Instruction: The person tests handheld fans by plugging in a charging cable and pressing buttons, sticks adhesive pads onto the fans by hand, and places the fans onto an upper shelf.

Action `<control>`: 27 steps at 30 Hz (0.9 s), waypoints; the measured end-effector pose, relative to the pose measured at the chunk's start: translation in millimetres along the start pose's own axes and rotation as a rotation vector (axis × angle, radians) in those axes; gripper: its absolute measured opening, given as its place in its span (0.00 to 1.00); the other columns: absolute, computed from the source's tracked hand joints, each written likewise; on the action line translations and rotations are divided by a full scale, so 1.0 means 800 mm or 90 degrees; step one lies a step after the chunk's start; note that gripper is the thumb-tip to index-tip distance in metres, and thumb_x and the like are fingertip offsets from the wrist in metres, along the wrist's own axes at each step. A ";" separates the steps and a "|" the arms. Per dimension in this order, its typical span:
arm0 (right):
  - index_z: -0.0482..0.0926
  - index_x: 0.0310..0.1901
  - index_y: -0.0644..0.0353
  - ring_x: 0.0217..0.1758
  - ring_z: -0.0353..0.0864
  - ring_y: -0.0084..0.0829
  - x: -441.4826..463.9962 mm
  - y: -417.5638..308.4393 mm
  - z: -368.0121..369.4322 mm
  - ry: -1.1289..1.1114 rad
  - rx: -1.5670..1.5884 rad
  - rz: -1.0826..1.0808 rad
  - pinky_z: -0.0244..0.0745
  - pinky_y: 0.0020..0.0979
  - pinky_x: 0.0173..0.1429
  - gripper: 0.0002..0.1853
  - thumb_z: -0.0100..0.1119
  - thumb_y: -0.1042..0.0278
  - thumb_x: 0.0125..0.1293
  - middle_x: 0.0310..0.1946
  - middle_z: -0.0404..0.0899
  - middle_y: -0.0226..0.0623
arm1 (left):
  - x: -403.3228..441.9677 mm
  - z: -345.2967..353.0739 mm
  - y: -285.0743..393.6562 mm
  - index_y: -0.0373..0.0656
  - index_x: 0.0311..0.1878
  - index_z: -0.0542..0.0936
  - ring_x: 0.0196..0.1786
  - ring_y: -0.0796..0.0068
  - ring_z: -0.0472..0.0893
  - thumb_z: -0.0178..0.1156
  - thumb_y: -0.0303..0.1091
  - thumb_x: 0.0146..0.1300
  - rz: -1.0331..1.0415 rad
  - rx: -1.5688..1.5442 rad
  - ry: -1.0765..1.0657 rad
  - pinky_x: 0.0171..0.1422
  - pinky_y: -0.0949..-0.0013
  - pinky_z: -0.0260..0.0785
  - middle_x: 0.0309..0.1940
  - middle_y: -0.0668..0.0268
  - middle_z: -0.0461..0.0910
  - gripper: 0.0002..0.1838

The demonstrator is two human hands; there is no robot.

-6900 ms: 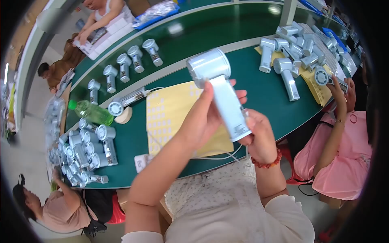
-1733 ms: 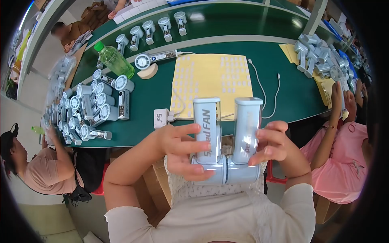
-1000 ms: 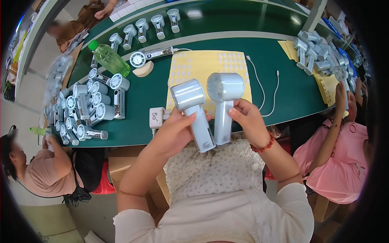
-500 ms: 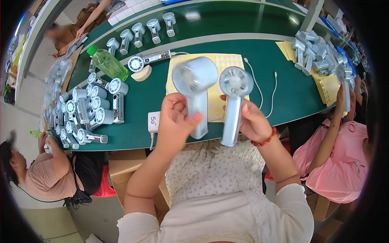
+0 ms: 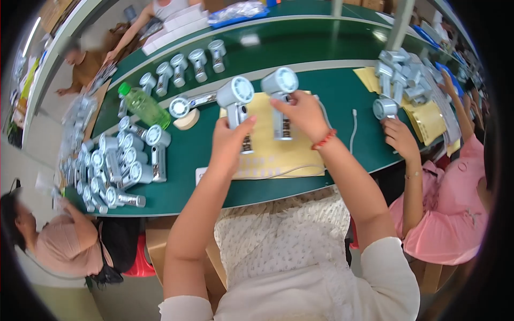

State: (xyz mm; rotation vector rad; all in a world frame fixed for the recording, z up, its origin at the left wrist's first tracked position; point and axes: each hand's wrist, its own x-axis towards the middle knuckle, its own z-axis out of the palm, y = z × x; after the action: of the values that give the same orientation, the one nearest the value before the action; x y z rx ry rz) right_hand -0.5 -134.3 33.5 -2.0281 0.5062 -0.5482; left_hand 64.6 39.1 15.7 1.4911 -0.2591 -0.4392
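Note:
My left hand [image 5: 229,140] is closed round the handle of a pale blue handheld fan [image 5: 235,92], held upright with its head up. A second, similar handheld fan [image 5: 280,81] is gripped by its handle in my right hand [image 5: 306,116], close beside the first. Both show dark printing low on their handles. Beneath them on the table lies a yellow sheet [image 5: 300,155] with a white cable [image 5: 297,170] across its near edge. Just left of my left hand's fan, another handheld fan [image 5: 180,107] lies flat beside a cream-coloured wedge [image 5: 186,119].
Many fans [image 5: 115,160] are heaped on the left of the green table [image 5: 176,195], near a green bottle [image 5: 144,107]. A row of fans [image 5: 179,69] stands at the back. On the right, a co-worker's hand [image 5: 400,138] holds a fan beside another pile [image 5: 399,69].
Both fans have moved away from my body, over the far part of the yellow sheet, and turned so their printed handles show. The co-worker on the right has reached to a fan.

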 end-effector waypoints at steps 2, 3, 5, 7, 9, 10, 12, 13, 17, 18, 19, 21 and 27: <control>0.78 0.33 0.70 0.31 0.81 0.38 0.015 0.019 0.014 -0.003 -0.006 -0.029 0.74 0.34 0.37 0.26 0.68 0.48 0.50 0.26 0.80 0.47 | 0.026 -0.009 -0.008 0.32 0.51 0.71 0.32 0.82 0.76 0.64 0.42 0.58 -0.011 0.092 -0.032 0.37 0.76 0.68 0.35 0.64 0.78 0.25; 0.78 0.33 0.70 0.32 0.81 0.41 0.025 0.033 0.022 0.007 -0.097 -0.077 0.75 0.36 0.38 0.27 0.66 0.47 0.50 0.28 0.80 0.49 | 0.033 -0.007 -0.008 0.32 0.51 0.71 0.34 0.81 0.75 0.64 0.41 0.58 0.006 0.168 -0.016 0.37 0.75 0.68 0.38 0.62 0.78 0.25; 0.79 0.33 0.69 0.33 0.80 0.45 0.035 0.050 0.037 0.059 -0.251 -0.122 0.76 0.39 0.39 0.27 0.61 0.45 0.55 0.31 0.79 0.50 | 0.042 -0.005 -0.017 0.32 0.53 0.71 0.40 0.76 0.76 0.63 0.37 0.59 0.134 0.276 0.000 0.43 0.71 0.68 0.43 0.58 0.78 0.24; 0.79 0.33 0.67 0.32 0.80 0.46 0.028 0.044 0.045 0.107 -0.322 -0.103 0.76 0.39 0.39 0.26 0.54 0.45 0.60 0.33 0.78 0.49 | 0.061 -0.005 -0.051 0.34 0.57 0.68 0.48 0.68 0.77 0.57 0.34 0.63 0.277 0.247 0.054 0.51 0.68 0.68 0.48 0.56 0.77 0.21; 0.78 0.33 0.66 0.33 0.80 0.43 0.022 0.030 0.037 0.075 -0.353 -0.072 0.76 0.39 0.37 0.25 0.50 0.46 0.63 0.33 0.77 0.48 | 0.073 -0.011 -0.062 0.34 0.59 0.65 0.56 0.59 0.75 0.49 0.30 0.67 0.263 0.322 0.104 0.58 0.63 0.65 0.53 0.49 0.74 0.19; 0.78 0.34 0.65 0.33 0.81 0.43 0.022 0.029 0.028 0.082 -0.373 -0.082 0.76 0.39 0.37 0.25 0.50 0.45 0.63 0.33 0.77 0.48 | 0.066 -0.005 -0.046 0.33 0.59 0.65 0.56 0.57 0.75 0.49 0.30 0.67 0.242 0.381 0.081 0.58 0.63 0.65 0.53 0.48 0.73 0.19; 0.78 0.35 0.64 0.34 0.81 0.42 0.013 0.032 0.008 0.082 -0.411 -0.102 0.76 0.39 0.37 0.26 0.50 0.44 0.63 0.34 0.77 0.47 | 0.048 0.001 -0.019 0.32 0.59 0.65 0.56 0.54 0.75 0.49 0.30 0.67 0.190 0.501 0.042 0.58 0.62 0.65 0.53 0.47 0.73 0.19; 0.78 0.35 0.63 0.34 0.80 0.42 0.003 0.028 -0.015 0.129 -0.411 -0.112 0.76 0.38 0.37 0.24 0.52 0.45 0.62 0.34 0.78 0.45 | 0.049 0.000 -0.024 0.31 0.59 0.66 0.54 0.51 0.75 0.47 0.31 0.68 0.243 0.554 0.052 0.58 0.62 0.65 0.53 0.46 0.73 0.19; 0.74 0.34 0.61 0.41 0.74 0.41 -0.042 0.066 -0.130 0.369 -0.502 -0.205 0.70 0.40 0.44 0.15 0.65 0.59 0.51 0.35 0.74 0.41 | 0.058 -0.019 -0.035 0.30 0.59 0.67 0.55 0.50 0.73 0.45 0.31 0.69 0.180 0.485 0.062 0.59 0.61 0.64 0.53 0.46 0.72 0.19; 0.73 0.40 0.63 0.44 0.73 0.43 -0.059 0.083 -0.154 0.395 -0.553 -0.150 0.69 0.40 0.46 0.20 0.67 0.62 0.49 0.40 0.73 0.44 | 0.063 -0.025 -0.041 0.30 0.58 0.68 0.57 0.50 0.71 0.45 0.31 0.69 0.159 0.459 0.061 0.61 0.60 0.61 0.55 0.46 0.70 0.19; 0.72 0.46 0.64 0.49 0.71 0.44 -0.074 0.103 -0.175 0.412 -0.625 -0.087 0.69 0.41 0.50 0.25 0.68 0.62 0.49 0.46 0.72 0.46 | 0.069 -0.031 -0.047 0.29 0.58 0.68 0.60 0.49 0.69 0.45 0.32 0.69 0.140 0.432 0.057 0.64 0.60 0.59 0.57 0.45 0.68 0.19; 0.71 0.51 0.66 0.53 0.72 0.45 -0.092 0.144 -0.202 0.417 -0.604 0.003 0.70 0.41 0.54 0.27 0.69 0.66 0.49 0.48 0.73 0.47 | 0.080 -0.043 -0.050 0.31 0.61 0.65 0.67 0.50 0.59 0.48 0.33 0.67 0.075 0.441 0.000 0.71 0.60 0.50 0.66 0.46 0.56 0.22; 0.74 0.51 0.66 0.48 0.79 0.41 -0.105 0.148 -0.211 0.444 -0.310 -0.018 0.73 0.35 0.52 0.24 0.68 0.71 0.51 0.44 0.79 0.49 | -0.036 0.046 0.053 0.43 0.71 0.48 0.73 0.58 0.48 0.57 0.30 0.61 0.213 0.184 -0.021 0.74 0.61 0.45 0.69 0.53 0.45 0.39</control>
State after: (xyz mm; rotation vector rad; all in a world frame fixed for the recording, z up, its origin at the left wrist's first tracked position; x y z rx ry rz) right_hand -180.1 -260.0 -7.7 -2.2630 1.1113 -1.2620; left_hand 28.5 19.7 63.5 1.6831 -0.6083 -0.1615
